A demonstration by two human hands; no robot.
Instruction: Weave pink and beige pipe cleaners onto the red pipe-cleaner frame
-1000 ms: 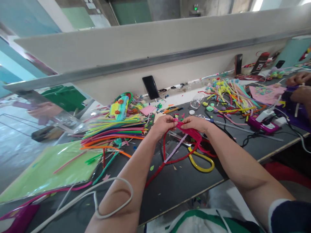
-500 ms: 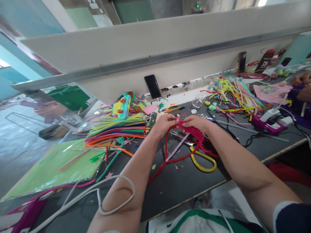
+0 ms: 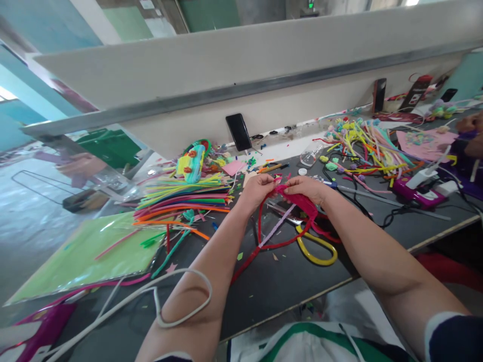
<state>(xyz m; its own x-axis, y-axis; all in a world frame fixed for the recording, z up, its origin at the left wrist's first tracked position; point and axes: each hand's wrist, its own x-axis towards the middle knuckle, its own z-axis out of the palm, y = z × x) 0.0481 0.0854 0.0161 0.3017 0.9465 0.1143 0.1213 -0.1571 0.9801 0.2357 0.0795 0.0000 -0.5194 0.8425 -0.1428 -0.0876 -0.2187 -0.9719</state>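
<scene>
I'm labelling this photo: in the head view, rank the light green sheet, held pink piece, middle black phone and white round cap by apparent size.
1. Light green sheet: largest.
2. Pink piece and black phone: too alike to rank, the piece partly hidden.
3. White round cap: smallest.

"Where does this view look from?"
"The person's head, forward and down over the forearms [image 3: 377, 251], across the worktop [image 3: 279, 286] to the far partition [image 3: 234, 60]"
"How near?"
"Close: the forearms fill the near part, the fingers [image 3: 268, 184] sit mid-view, and the worktop edge tilts up rightward"
</scene>
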